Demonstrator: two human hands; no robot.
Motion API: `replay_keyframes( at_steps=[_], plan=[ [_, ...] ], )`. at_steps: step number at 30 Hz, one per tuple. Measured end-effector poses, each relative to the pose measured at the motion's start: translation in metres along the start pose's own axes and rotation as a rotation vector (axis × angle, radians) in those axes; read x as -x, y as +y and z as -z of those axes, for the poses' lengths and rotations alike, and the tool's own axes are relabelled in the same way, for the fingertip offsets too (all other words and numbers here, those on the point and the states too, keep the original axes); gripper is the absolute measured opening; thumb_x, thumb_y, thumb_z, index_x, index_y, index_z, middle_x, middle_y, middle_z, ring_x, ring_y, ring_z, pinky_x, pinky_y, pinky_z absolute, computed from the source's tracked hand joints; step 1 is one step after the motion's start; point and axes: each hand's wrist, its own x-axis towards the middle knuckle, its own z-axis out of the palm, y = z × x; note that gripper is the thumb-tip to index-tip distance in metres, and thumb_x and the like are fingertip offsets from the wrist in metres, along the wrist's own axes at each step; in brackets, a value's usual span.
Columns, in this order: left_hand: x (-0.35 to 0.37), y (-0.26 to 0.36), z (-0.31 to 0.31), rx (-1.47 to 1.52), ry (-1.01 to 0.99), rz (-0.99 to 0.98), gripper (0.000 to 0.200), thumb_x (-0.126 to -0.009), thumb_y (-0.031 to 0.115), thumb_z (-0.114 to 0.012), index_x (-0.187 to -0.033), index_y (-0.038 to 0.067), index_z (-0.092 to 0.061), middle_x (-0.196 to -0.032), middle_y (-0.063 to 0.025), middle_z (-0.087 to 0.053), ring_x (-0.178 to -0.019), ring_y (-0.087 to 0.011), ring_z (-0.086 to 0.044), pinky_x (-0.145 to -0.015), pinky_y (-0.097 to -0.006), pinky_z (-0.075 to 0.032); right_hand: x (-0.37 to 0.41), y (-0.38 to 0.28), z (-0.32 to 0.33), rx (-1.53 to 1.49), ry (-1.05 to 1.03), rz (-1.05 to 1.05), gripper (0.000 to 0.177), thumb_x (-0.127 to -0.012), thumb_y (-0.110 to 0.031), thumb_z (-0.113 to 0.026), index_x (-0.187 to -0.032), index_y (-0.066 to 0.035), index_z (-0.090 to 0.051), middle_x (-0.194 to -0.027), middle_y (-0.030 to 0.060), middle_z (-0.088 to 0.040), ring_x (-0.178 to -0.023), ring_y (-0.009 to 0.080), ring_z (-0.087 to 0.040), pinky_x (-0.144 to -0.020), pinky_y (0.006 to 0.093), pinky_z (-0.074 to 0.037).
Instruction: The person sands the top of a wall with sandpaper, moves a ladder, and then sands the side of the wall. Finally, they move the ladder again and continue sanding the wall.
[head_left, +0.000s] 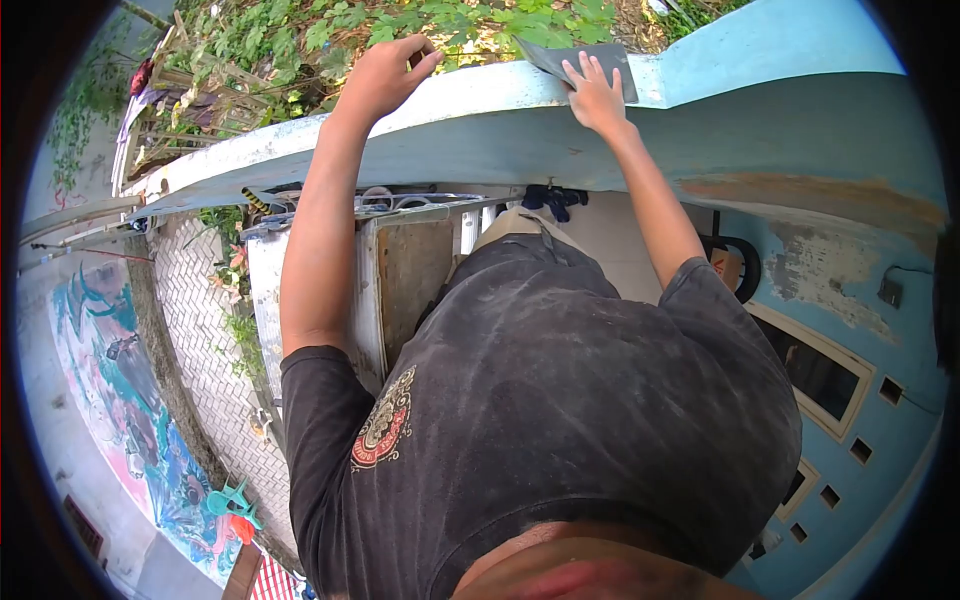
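My right hand (598,100) lies with spread fingers on a dark grey sheet of sandpaper (614,62). The sheet rests over the top of a curved light-blue wall (480,92), and its left corner curls up. Above the same wall top, further left, is my left hand (388,78). It is bent at the wrist, with loosely curled fingers and a gap between thumb and forefinger. Nothing shows in it.
Green plants (290,60) grow behind the wall. A weathered cabinet (405,290) stands by my left side, near dark shoes (555,200) at the wall's foot. A blue house wall with a window (815,370) is on the right. Patterned paving (205,310) lies left.
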Motion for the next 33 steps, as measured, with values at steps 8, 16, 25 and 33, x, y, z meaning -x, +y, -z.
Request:
replay_keyframes(
  at_steps=[8, 16, 25, 33],
  plan=[
    [-0.002, 0.0, -0.002, 0.052, -0.012, 0.007, 0.034, -0.101, 0.036, -0.063, -0.101, 0.002, -0.069, -0.076, -0.0133, -0.069, -0.064, -0.0249, -0.061, -0.065, -0.0392, -0.049, 0.013, 0.007, -0.002, 0.052, 0.078, -0.055, 0.053, -0.105, -0.041, -0.048, -0.156, -0.024, -0.044, -0.17, 0.0114, -0.025, -0.156, 0.0269, -0.024, -0.125, 0.0568, -0.016],
    [0.002, -0.001, 0.002, 0.043, -0.053, 0.086, 0.033, -0.1, 0.039, -0.062, -0.104, 0.006, -0.07, -0.086, -0.016, -0.072, -0.08, -0.0362, -0.068, -0.074, -0.0465, -0.053, -0.018, -0.012, -0.004, 0.125, 0.098, -0.291, 0.067, -0.101, -0.035, -0.051, -0.161, -0.012, -0.034, -0.171, 0.0188, -0.017, -0.159, 0.0322, -0.014, -0.124, 0.0611, -0.009],
    [0.001, -0.004, -0.001, 0.048, 0.004, 0.011, 0.032, -0.101, 0.033, -0.064, -0.101, 0.002, -0.068, -0.074, -0.013, -0.068, -0.062, -0.022, -0.062, -0.062, -0.0372, -0.049, -0.016, -0.073, -0.007, 0.02, -0.153, -0.016, 0.065, -0.1, -0.026, -0.044, -0.163, -0.016, -0.032, -0.173, 0.0139, -0.015, -0.16, 0.0277, -0.015, -0.125, 0.0598, -0.007],
    [-0.003, 0.001, -0.002, 0.039, -0.027, 0.027, 0.032, -0.101, 0.036, -0.063, -0.101, 0.005, -0.069, -0.081, -0.0156, -0.07, -0.073, -0.0325, -0.065, -0.069, -0.0439, -0.051, 0.005, -0.083, -0.011, 0.103, -0.047, -0.101, 0.067, -0.1, -0.029, -0.049, -0.163, -0.016, -0.031, -0.173, 0.0145, -0.013, -0.16, 0.0281, -0.013, -0.125, 0.0602, -0.006]
  ],
)
